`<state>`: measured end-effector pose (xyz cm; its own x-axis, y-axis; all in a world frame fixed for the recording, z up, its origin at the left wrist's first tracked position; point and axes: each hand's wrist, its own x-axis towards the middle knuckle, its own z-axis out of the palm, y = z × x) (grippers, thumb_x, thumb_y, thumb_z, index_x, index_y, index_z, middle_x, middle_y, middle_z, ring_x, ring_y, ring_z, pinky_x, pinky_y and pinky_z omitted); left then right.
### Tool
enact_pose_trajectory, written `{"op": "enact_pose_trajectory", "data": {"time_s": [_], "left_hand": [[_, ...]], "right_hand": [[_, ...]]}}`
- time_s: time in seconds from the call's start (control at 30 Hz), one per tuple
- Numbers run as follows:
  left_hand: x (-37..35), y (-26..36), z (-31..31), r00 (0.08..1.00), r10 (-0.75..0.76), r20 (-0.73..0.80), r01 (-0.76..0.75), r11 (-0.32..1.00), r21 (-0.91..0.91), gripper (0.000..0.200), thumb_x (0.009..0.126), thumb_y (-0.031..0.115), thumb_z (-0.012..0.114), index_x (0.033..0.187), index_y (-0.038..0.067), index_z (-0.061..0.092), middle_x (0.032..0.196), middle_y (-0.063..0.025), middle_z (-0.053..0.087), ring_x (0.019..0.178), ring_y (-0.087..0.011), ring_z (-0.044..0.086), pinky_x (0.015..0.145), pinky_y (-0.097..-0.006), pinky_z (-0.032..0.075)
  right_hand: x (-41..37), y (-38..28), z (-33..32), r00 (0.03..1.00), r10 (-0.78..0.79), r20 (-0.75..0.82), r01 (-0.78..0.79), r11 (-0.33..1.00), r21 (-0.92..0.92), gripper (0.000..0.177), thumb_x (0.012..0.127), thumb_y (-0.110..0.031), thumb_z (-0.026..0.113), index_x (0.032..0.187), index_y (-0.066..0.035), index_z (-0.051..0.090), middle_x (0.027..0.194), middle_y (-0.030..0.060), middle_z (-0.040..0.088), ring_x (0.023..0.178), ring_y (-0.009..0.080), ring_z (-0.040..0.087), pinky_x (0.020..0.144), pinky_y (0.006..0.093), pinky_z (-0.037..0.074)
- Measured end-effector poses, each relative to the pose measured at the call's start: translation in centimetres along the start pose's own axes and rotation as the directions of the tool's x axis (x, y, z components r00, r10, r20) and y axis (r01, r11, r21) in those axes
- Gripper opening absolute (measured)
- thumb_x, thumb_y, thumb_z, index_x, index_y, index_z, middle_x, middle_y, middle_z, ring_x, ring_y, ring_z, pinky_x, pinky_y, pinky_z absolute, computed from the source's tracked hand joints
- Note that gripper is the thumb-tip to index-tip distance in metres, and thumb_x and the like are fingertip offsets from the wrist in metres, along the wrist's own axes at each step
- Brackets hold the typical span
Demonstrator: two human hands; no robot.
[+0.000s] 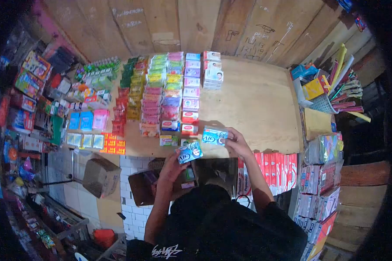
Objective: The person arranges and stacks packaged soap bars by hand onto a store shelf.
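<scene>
My left hand [173, 168] grips a blue-and-white box of GIV soap [190, 152], held over the shelf's front edge. In my right hand [236, 142] is a second blue GIV soap box [214, 136], its label facing up, close over the wooden shelf [252, 100]. Just beyond them runs a column of soap boxes, with red-and-white ones [190, 129] nearest and purple and blue ones farther back. A green-and-white soap box [168, 140] lies left of my hands. White boxes with a face print [213, 71] are stacked at the back.
Rows of colourful sachets [150, 104] fill the shelf's left half. A basket [322, 103] with rolled items stands at the right. Red-and-white Pepsodent boxes [276, 172] sit below the front edge, and an open cardboard box [141, 191] is under my left arm. A plank wall [196, 26] closes the back.
</scene>
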<state>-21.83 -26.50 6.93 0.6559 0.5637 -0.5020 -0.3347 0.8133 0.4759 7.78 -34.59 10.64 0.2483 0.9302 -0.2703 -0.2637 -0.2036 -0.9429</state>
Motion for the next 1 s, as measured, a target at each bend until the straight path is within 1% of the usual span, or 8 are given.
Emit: {"op": "enact_pose_trajectory", "data": {"time_s": [0.17, 0.3, 0.4, 0.5, 0.6, 0.67, 0.83, 1.0], "left_hand": [[3.1, 0.9, 2.8, 1.000, 0.008, -0.029, -0.004, 0.993, 0.118, 0.038, 0.093, 0.029, 0.061, 0.124, 0.007, 0.052, 0.108, -0.0037, 0.062, 0.098, -0.0164, 0.059, 0.079, -0.0375, 0.048], [6.1, 2.1, 6.1, 0.995, 0.020, -0.103, 0.011, 0.957, 0.290, 0.042, 0.092, 0.030, 0.062, 0.126, 0.008, 0.051, 0.111, -0.0032, 0.060, 0.103, -0.0160, 0.057, 0.087, -0.0363, 0.043], [9.1, 2.7, 6.7, 0.998, 0.037, -0.056, -0.021, 0.967, 0.254, 0.028, 0.094, 0.026, 0.059, 0.118, 0.011, 0.055, 0.108, -0.0019, 0.064, 0.097, -0.0158, 0.061, 0.081, -0.0351, 0.048], [13.1, 3.5, 5.2, 0.992, -0.124, 0.002, 0.121, 0.974, 0.193, 0.030, 0.093, 0.027, 0.062, 0.117, 0.012, 0.056, 0.105, -0.0017, 0.064, 0.096, -0.0163, 0.060, 0.077, -0.0334, 0.050], [14.4, 3.1, 8.0, 0.991, 0.071, -0.116, -0.030, 0.948, 0.318, 0.024, 0.090, 0.033, 0.065, 0.105, 0.014, 0.060, 0.094, -0.0001, 0.064, 0.086, -0.0131, 0.058, 0.069, -0.0297, 0.047], [15.8, 2.9, 8.0, 0.990, 0.055, -0.132, -0.014, 0.957, 0.291, 0.023, 0.091, 0.033, 0.064, 0.102, 0.014, 0.061, 0.092, -0.0003, 0.064, 0.084, -0.0129, 0.058, 0.067, -0.0289, 0.046], [20.5, 2.5, 7.4, 0.990, -0.053, -0.130, 0.062, 0.996, 0.065, 0.023, 0.094, 0.031, 0.060, 0.103, 0.010, 0.062, 0.092, -0.0029, 0.063, 0.079, -0.0164, 0.057, 0.066, -0.0295, 0.049], [26.1, 2.6, 6.1, 0.983, -0.029, -0.182, 0.076, 0.962, 0.261, 0.026, 0.089, 0.032, 0.067, 0.103, 0.010, 0.061, 0.087, -0.0023, 0.063, 0.074, -0.0157, 0.058, 0.062, -0.0289, 0.047]], "right_hand": [[3.3, 0.4, -1.5, 0.980, 0.189, -0.069, -0.159, 0.937, 0.310, 0.039, 0.091, -0.017, 0.065, 0.126, -0.004, 0.053, 0.091, 0.0001, 0.060, 0.087, 0.0089, 0.060, 0.080, 0.0273, 0.056], [8.7, 3.5, -3.9, 0.942, 0.209, -0.264, -0.071, 0.889, 0.452, 0.026, 0.090, -0.011, 0.061, 0.113, 0.000, 0.058, 0.091, 0.0054, 0.062, 0.076, 0.0126, 0.061, 0.071, 0.0239, 0.056], [13.9, 6.3, -7.1, 0.981, 0.171, -0.092, -0.062, 0.724, 0.687, 0.020, 0.088, -0.008, 0.061, 0.105, 0.001, 0.060, 0.089, 0.0065, 0.063, 0.072, 0.0138, 0.061, 0.066, 0.0230, 0.054], [18.1, 7.7, -9.6, 0.995, 0.032, -0.098, 0.013, 0.903, 0.429, 0.022, 0.086, -0.005, 0.063, 0.106, 0.001, 0.061, 0.086, 0.0076, 0.064, 0.073, 0.0135, 0.062, 0.062, 0.0226, 0.051], [21.1, 6.7, -8.1, 0.950, -0.017, -0.312, 0.116, 0.946, 0.301, 0.033, 0.082, -0.004, 0.066, 0.115, 0.001, 0.060, 0.079, 0.0096, 0.066, 0.068, 0.0129, 0.062, 0.055, 0.0223, 0.048], [22.4, 6.3, -7.9, 0.958, -0.074, -0.277, 0.122, 0.979, 0.162, 0.027, 0.083, -0.001, 0.065, 0.110, 0.001, 0.062, 0.084, 0.0085, 0.066, 0.066, 0.0124, 0.061, 0.054, 0.0225, 0.048], [25.2, 7.5, -7.9, 0.903, -0.215, -0.372, 0.140, 0.966, -0.218, 0.026, 0.082, -0.005, 0.070, 0.106, 0.000, 0.066, 0.080, 0.0063, 0.066, 0.063, 0.0105, 0.059, 0.052, 0.0238, 0.046], [25.0, 7.0, -7.2, 0.818, -0.318, -0.479, 0.135, 0.916, -0.378, 0.015, 0.078, -0.015, 0.072, 0.089, -0.004, 0.072, 0.072, 0.0069, 0.069, 0.066, 0.0117, 0.064, 0.063, 0.0257, 0.051]]}}
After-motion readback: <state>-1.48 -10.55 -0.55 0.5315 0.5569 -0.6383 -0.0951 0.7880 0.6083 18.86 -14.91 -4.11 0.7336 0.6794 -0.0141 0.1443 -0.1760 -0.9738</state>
